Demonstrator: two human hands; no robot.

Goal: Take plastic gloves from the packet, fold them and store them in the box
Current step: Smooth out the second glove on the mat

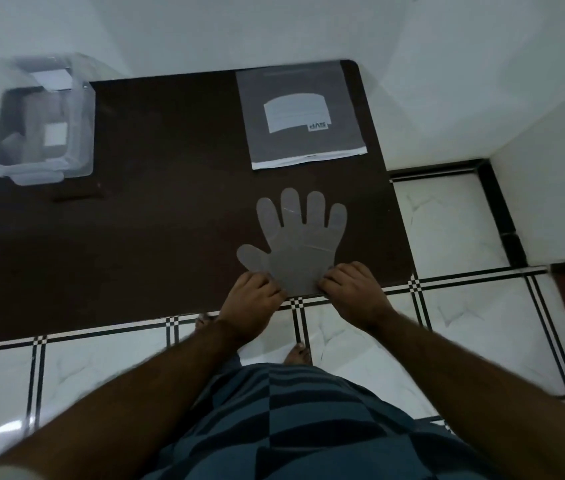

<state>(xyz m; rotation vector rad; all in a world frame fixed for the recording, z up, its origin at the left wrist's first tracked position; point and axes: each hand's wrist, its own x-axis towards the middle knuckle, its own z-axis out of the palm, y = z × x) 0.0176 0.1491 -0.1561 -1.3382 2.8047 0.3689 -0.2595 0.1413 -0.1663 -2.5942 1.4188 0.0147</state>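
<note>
A clear plastic glove (300,251) lies flat on the dark brown table (156,209), fingers pointing away from me, its cuff at the near edge. My left hand (251,299) pinches the cuff's left corner and my right hand (352,289) pinches its right corner. The glove packet (300,116), a flat grey pouch with a white label, rests at the far right of the table. A clear plastic box (37,119) stands open at the far left corner with folded gloves inside.
White walls close in behind the table and to the right. A white tiled floor with black lines lies below the table's near edge, with my bare feet (296,355) on it.
</note>
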